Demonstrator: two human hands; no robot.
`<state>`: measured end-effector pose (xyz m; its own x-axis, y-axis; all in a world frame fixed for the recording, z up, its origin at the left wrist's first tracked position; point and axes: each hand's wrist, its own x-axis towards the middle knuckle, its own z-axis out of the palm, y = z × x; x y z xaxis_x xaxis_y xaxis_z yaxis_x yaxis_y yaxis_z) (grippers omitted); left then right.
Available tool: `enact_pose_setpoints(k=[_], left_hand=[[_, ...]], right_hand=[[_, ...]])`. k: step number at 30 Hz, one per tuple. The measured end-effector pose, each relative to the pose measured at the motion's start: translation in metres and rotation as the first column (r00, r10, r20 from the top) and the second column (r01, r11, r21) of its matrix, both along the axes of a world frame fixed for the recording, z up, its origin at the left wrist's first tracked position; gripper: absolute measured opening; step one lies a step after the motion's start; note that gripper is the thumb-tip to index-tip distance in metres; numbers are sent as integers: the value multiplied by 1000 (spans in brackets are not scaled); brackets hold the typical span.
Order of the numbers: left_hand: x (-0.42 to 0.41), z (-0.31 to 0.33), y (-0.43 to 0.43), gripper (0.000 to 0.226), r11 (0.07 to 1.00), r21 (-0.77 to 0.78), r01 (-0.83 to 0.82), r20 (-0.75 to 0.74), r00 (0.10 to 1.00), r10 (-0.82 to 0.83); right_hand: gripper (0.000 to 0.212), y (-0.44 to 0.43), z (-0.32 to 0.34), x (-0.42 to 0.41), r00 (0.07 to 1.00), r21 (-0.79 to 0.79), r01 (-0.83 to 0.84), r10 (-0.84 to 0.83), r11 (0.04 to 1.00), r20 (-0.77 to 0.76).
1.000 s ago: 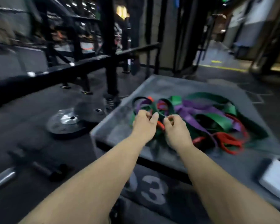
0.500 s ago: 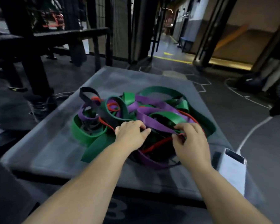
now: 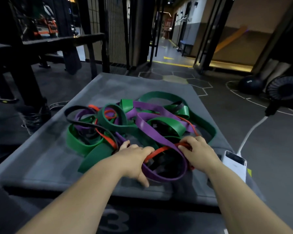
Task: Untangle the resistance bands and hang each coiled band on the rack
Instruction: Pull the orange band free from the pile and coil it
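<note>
Tangled resistance bands (image 3: 142,122), in green, purple, red and black loops, are lying heaped on a grey padded box (image 3: 46,149). The left hand (image 3: 134,159) is curling its fingers over the red band (image 3: 159,151) at the heap's near edge, its thumb lying against a purple loop (image 3: 166,178). The right hand (image 3: 199,153) is pinching the same red band where a purple strap is crossing it. A white power bank (image 3: 234,163) is sitting just beside the right wrist, its cable (image 3: 249,132) leading away rightward.
</note>
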<state>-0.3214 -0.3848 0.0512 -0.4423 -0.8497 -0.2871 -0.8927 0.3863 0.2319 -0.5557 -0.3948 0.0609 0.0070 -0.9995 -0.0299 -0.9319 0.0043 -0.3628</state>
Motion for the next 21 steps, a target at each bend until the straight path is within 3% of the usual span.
enact_pose_setpoints(k=[6,9,12,13,16,19,21], left_hand=[[7,-1,-2,70,978,-204,-46,-74,997,32],[17,7,-7,57,954,-257,-155,-275,958,82],[27,13,-12,23,937,-205,-282,-456,875,164],[30,15,-14,18,920,-195,-341,-501,841,206],[41,23,-19,38,830,-111,-546,-654,669,353],[52,32,-25,46,761,-39,-648,-655,591,471],[56,34,-29,50,737,-20,-675,-602,596,530]], right_hand=[[24,8,4,-7,1000,-28,21,-22,999,-17],[21,16,2,-10,998,-80,55,-52,995,36],[21,11,4,-15,957,-98,145,-115,984,265],[24,9,9,-17,904,-82,208,-160,975,396],[48,1,13,-23,619,-15,355,-223,935,753],[40,-1,24,-20,385,-16,446,-176,895,906],[39,-2,32,-15,323,-64,470,-104,880,941]])
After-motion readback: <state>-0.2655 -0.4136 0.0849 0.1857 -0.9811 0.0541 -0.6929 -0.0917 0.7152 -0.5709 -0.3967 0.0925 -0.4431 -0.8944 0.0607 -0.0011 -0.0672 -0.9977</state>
